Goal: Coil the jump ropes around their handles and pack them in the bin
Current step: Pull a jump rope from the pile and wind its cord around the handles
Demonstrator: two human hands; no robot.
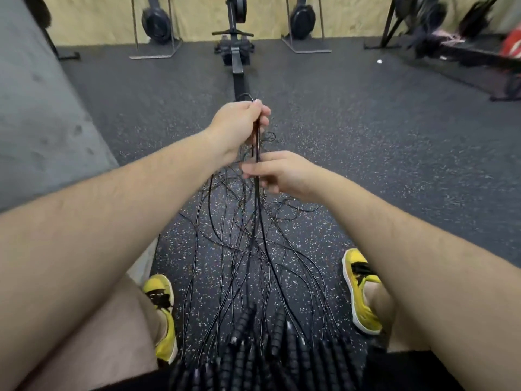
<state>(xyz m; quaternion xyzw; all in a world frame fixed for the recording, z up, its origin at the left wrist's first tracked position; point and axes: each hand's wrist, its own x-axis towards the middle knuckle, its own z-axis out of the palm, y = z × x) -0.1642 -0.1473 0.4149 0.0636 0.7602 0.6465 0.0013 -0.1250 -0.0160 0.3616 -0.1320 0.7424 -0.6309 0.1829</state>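
Several black jump ropes hang as thin tangled cords from my raised hands down to the floor between my feet. Their ribbed black handles lie bunched on my lap at the bottom of the view. My left hand grips the gathered cords at the top, held out in front of me. Lower down, my right hand pinches the same bundle of cords. No bin is in view.
A grey padded bench stands at my left. A rowing machine lies straight ahead on the speckled rubber floor, with more machines along the wooden wall. My yellow shoes flank the ropes.
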